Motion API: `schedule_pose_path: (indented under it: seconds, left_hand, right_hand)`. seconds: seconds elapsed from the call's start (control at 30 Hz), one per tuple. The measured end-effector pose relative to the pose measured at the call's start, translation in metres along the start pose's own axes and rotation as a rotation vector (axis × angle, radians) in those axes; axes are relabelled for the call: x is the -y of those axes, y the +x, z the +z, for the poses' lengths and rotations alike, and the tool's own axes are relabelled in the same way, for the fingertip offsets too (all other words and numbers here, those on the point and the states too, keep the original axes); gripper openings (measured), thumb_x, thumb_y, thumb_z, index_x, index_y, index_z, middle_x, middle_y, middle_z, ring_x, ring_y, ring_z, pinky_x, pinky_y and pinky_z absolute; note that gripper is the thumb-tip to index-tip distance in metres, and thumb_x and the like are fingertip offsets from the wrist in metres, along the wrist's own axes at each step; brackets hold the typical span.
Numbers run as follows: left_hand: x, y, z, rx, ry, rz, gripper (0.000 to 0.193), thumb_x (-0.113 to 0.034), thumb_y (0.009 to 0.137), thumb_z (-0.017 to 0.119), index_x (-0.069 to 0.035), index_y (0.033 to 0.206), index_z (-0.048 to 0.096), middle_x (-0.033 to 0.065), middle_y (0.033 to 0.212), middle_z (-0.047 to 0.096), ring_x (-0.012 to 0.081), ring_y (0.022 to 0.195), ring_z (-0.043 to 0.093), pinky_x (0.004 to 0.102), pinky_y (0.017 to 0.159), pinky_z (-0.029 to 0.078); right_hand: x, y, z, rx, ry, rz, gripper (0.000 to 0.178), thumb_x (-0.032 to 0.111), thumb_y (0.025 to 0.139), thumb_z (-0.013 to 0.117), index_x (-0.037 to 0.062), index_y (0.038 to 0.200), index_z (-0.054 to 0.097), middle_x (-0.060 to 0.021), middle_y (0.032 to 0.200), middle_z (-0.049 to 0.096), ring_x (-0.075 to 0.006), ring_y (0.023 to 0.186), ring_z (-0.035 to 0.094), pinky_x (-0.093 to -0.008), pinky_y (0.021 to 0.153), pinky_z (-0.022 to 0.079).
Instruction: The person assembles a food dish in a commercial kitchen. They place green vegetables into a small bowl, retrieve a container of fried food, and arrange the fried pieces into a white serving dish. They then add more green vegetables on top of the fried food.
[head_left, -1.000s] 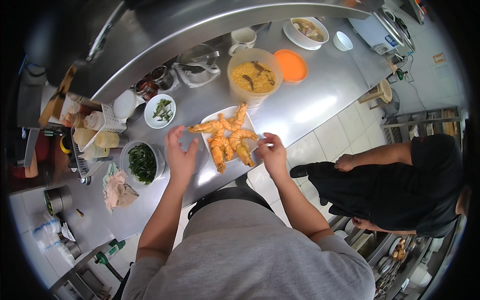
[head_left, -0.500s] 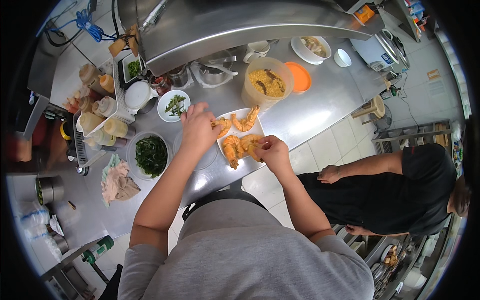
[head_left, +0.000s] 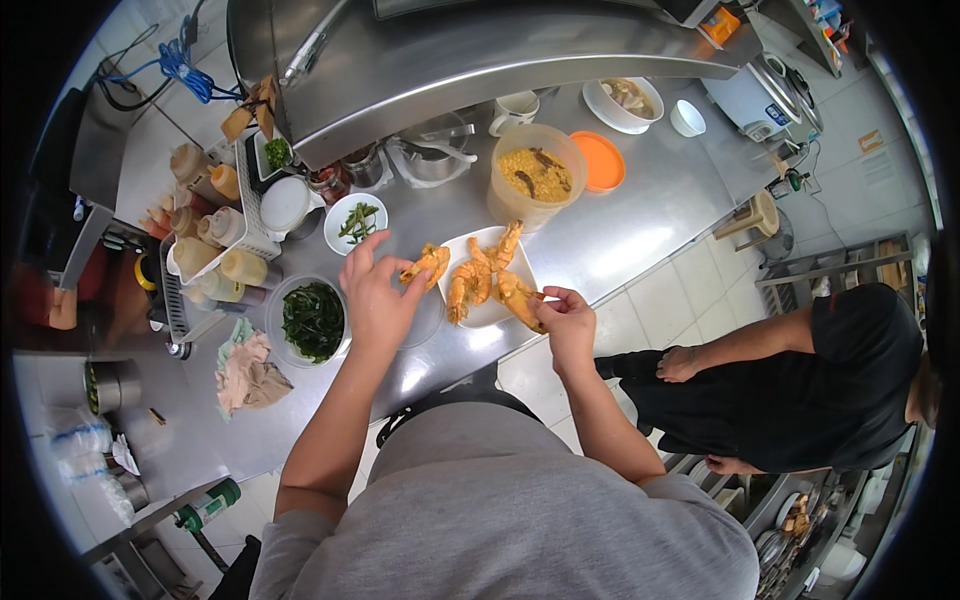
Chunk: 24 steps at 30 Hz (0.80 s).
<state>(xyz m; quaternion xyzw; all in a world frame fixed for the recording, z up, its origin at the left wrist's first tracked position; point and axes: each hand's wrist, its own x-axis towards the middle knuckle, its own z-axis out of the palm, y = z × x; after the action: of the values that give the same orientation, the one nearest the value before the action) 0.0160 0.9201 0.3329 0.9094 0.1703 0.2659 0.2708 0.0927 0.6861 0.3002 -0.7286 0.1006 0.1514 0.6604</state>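
- My left fingers (head_left: 366, 258) are pinching an orange prawn (head_left: 428, 264) just left of the frame's middle.
- My right fingers (head_left: 557, 305) are pinching another prawn (head_left: 519, 299) just right of the middle.
- More prawns (head_left: 467, 286) are lying on a white plate (head_left: 522, 265) between them.
- A tub (head_left: 512, 206) of yellow food (head_left: 527, 172) is standing up from the middle, beside an orange lid (head_left: 603, 162).
- Green leaves (head_left: 312, 320) are sitting left of the middle.
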Motion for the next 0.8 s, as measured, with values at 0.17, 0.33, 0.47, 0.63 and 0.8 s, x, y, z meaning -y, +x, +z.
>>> schedule_pose_path:
  seconds: [0.17, 0.33, 0.47, 0.63, 0.8]
  left_hand:
    - [0.0, -0.006, 0.001, 0.006, -0.011, -0.024, 0.02, -0.02, 0.067, 0.077, -0.007, 0.077, 0.064, 0.0103, 0.121, 0.053, 0.0294, 0.112, 0.047, 0.0423, 0.095, 0.033]
    - [0.001, -0.009, 0.015, -0.021, -0.025, -0.001, 0.02, -0.021, 0.068, 0.076, -0.008, 0.078, 0.065, 0.0092, 0.112, 0.056, 0.0273, 0.105, 0.051, 0.0407, 0.091, 0.035]
    - [0.002, -0.006, 0.032, 0.051, -0.104, 0.087, 0.023, -0.017, 0.072, 0.072, -0.009, 0.092, 0.064, 0.0095, 0.099, 0.058, 0.0274, 0.094, 0.055, 0.0408, 0.088, 0.038]
    - [-0.034, 0.012, 0.038, 0.063, -0.212, 0.308, 0.037, -0.012, 0.074, 0.07, -0.007, 0.108, 0.058, 0.0107, 0.095, 0.059, 0.0303, 0.091, 0.055, 0.0394, 0.084, 0.041]
    - [-0.013, -0.013, 0.063, 0.045, -0.305, 0.233, 0.031, -0.011, 0.07, 0.07, -0.008, 0.098, 0.057, 0.0092, 0.091, 0.059, 0.0281, 0.089, 0.055, 0.0415, 0.085, 0.039]
  right_hand:
    - [0.008, -0.004, -0.007, 0.028, -0.34, -0.21, 0.03, 0.006, 0.076, 0.069, -0.0031, 0.102, 0.058, -0.0049, 0.068, 0.059, -0.0097, 0.059, 0.055, -0.0242, 0.055, 0.046]
    - [-0.013, -0.008, 0.015, 0.163, -0.673, -0.448, 0.035, 0.013, 0.074, 0.069, 0.0, 0.104, 0.056, -0.0167, 0.089, 0.059, -0.0298, 0.073, 0.061, -0.0374, 0.066, 0.051]
    - [-0.011, -0.013, 0.022, 0.217, -0.791, -0.599, 0.039, 0.011, 0.071, 0.069, 0.0006, 0.106, 0.054, -0.0208, 0.098, 0.057, -0.0382, 0.086, 0.059, -0.0436, 0.076, 0.05]
    - [-0.004, -0.006, 0.019, 0.181, -0.793, -0.575, 0.032, 0.01, 0.068, 0.072, 0.0003, 0.095, 0.058, -0.0177, 0.092, 0.06, -0.0322, 0.083, 0.062, -0.0377, 0.074, 0.05]
    - [0.036, -0.017, 0.0, 0.055, -0.557, -0.37, 0.023, 0.007, 0.07, 0.067, -0.0002, 0.09, 0.057, -0.0127, 0.08, 0.063, -0.0221, 0.068, 0.062, -0.0305, 0.066, 0.05]
